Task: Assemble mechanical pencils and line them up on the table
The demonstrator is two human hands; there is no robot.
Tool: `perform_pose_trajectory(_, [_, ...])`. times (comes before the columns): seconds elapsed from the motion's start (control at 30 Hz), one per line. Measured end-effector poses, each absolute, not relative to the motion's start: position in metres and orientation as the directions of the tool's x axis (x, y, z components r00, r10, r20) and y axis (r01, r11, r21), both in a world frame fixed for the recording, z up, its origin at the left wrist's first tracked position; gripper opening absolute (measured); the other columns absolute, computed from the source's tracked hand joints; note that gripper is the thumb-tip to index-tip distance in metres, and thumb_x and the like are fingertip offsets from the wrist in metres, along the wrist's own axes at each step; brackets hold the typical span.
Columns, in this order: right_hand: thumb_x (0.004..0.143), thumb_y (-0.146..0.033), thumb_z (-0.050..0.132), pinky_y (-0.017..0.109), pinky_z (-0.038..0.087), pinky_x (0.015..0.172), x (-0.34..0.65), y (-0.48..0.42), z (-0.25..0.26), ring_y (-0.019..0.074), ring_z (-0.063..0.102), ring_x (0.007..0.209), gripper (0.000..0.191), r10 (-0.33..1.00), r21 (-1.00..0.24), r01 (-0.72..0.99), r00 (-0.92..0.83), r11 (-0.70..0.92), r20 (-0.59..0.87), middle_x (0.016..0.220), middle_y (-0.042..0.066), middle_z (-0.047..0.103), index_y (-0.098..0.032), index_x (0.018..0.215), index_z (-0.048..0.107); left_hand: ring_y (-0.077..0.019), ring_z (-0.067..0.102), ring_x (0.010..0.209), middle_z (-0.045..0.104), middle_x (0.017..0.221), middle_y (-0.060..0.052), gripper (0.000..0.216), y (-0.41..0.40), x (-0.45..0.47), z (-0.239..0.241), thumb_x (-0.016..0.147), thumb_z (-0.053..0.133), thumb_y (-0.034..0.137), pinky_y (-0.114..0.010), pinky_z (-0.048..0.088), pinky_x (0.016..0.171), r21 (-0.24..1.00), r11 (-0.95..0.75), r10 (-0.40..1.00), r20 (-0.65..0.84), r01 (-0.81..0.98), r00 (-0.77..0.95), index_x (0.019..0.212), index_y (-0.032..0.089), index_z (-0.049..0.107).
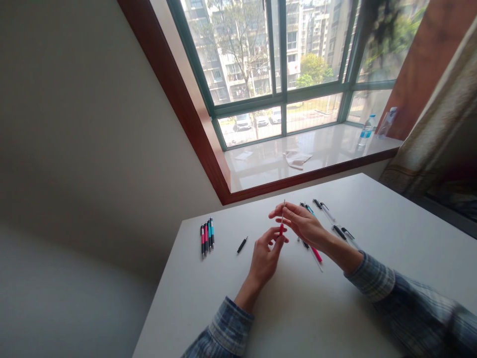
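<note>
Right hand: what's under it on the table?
Black and teal pen ends show beyond the right hand; nearer, a pink tube and a thin pale rod poke out on the table. Whatever lies directly beneath the hand is covered, so I can't tell how those pieces join.

The pink barrel [281, 229] appears to be smooth plastic, as do the grouped pens [206, 238]. The tabletop [167, 303] is smooth and satin; the sill [257, 171] is glossy. The trim [182, 112] resembles varnished wood. The curtain [434, 117] and sleeve [231, 324] are cloth; the bottle [365, 133] is clear plastic.
</note>
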State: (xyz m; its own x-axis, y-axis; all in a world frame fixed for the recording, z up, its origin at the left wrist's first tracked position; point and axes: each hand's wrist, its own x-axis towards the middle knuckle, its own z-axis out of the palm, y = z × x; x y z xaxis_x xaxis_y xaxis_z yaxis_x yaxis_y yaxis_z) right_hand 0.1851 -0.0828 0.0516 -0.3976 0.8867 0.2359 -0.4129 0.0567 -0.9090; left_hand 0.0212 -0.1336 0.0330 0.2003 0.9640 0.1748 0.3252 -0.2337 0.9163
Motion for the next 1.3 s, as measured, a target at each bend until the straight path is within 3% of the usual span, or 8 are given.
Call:
perform_pose_trajectory(0.27, [0.084, -0.044, 0.077, 0.043, 0.055, 0.096, 0.190, -0.085, 0.054, 0.0277, 0.068, 0.110, 0.047, 0.838, -0.978, -0.176, -0.512, 0.109, 0.186, 0.126, 0.013, 0.071, -0.020, 0.124, 0.072, -0.0213, 0.068, 0.090, 0.077, 0.105, -0.009, 0.033, -0.129, 0.017, 0.036, 0.097, 0.057, 0.045, -0.031, 0.048, 0.078, 0.930, -0.268, 0.962, 0.244, 0.253, 0.125, 0.114, 0.021, 0.072])
perform_pose_trajectory(0.5, [0.083, -0.045, 0.077, 0.040, 0.057, 0.090, 0.188, -0.085, 0.047, 0.0254, 0.072, 0.099, 0.035, 0.858, -0.970, -0.176, -0.458, 0.168, 0.232, 0.104, 0.010, 0.077, -0.017, 0.104, 0.079, -0.0211, 0.068, 0.088, 0.076, 0.109, -0.009, 0.037, -0.129, 0.016, 0.037, 0.096, 0.057, 0.046, -0.030, 0.049, 0.074, 0.903, -0.286, 0.958, 0.262, 0.321, 0.119, 0.119, 0.022, 0.073])
perform_pose_trajectory(0.6, [0.083, -0.046, 0.077, 0.040, 0.057, 0.092, 0.189, -0.083, 0.047, 0.0260, 0.072, 0.101, 0.036, 0.887, -0.971, -0.152, -0.399, 0.185, 0.232, 0.105, 0.010, 0.078, -0.018, 0.106, 0.079, -0.0203, 0.066, 0.082, 0.077, 0.108, -0.007, 0.037, -0.126, 0.003, 0.044, 0.091, 0.065, 0.044, -0.031, 0.050, 0.073, 0.794, -0.297, 0.953, 0.277, 0.531, 0.118, 0.121, 0.025, 0.073])
perform_pose_trajectory(0.7, [0.084, -0.048, 0.076, 0.043, 0.056, 0.096, 0.192, -0.081, 0.046, 0.0271, 0.071, 0.106, 0.038, 0.911, -0.969, -0.123, -0.333, 0.213, 0.243, 0.110, 0.011, 0.077, -0.019, 0.108, 0.078, -0.0212, 0.064, 0.079, 0.076, 0.102, -0.004, 0.040, -0.121, -0.021, 0.054, 0.084, 0.073, 0.040, -0.035, 0.049, 0.081, 0.575, -0.271, 0.937, 0.341, 0.772, 0.075, 0.122, 0.028, 0.072])
perform_pose_trajectory(0.87, [0.086, -0.049, 0.073, 0.046, 0.056, 0.096, 0.193, -0.081, 0.044, 0.0287, 0.071, 0.107, 0.038, 0.919, -0.971, -0.079, -0.313, 0.226, 0.239, 0.113, 0.012, 0.076, -0.019, 0.109, 0.078, -0.0244, 0.065, 0.079, 0.071, 0.085, -0.004, 0.023, -0.116, -0.052, 0.058, 0.073, 0.079, 0.035, -0.033, 0.047, 0.077, 0.452, -0.107, 0.975, 0.223, 0.886, 0.004, 0.095, 0.026, 0.076])
perform_pose_trajectory(1.03, [0.087, -0.049, 0.072, 0.045, 0.057, 0.093, 0.192, -0.084, 0.045, 0.0277, 0.071, 0.103, 0.038, 0.905, -0.967, -0.059, -0.343, 0.246, 0.251, 0.109, 0.011, 0.077, -0.020, 0.109, 0.078, -0.0214, 0.063, 0.070, 0.070, 0.074, -0.002, 0.017, -0.113, -0.063, 0.051, 0.067, 0.078, 0.027, -0.030, 0.044, 0.069, 0.454, -0.022, 0.991, 0.131, 0.891, -0.042, 0.084, 0.026, 0.075])
perform_pose_trajectory(1.2, [0.087, -0.049, 0.071, 0.043, 0.058, 0.090, 0.189, -0.083, 0.042, 0.0270, 0.071, 0.100, 0.037, 0.898, -0.967, -0.041, -0.365, 0.250, 0.247, 0.108, 0.012, 0.077, -0.020, 0.109, 0.079, -0.0192, 0.060, 0.064, 0.070, 0.067, -0.002, 0.019, -0.109, -0.068, 0.051, 0.066, 0.072, 0.017, -0.030, 0.043, 0.066, 0.550, -0.041, 0.988, 0.149, 0.834, -0.050, 0.081, 0.027, 0.078])
perform_pose_trajectory(1.3, [0.087, -0.051, 0.071, 0.042, 0.058, 0.088, 0.185, -0.087, 0.041, 0.0267, 0.072, 0.097, 0.039, 0.897, -0.970, -0.021, -0.375, 0.243, 0.233, 0.104, 0.012, 0.077, -0.018, 0.108, 0.079, -0.0168, 0.058, 0.061, 0.072, 0.073, -0.002, 0.021, -0.107, -0.068, 0.054, 0.069, 0.072, 0.022, -0.029, 0.043, 0.063, 0.651, -0.042, 0.988, 0.139, 0.758, -0.065, 0.088, 0.026, 0.080])
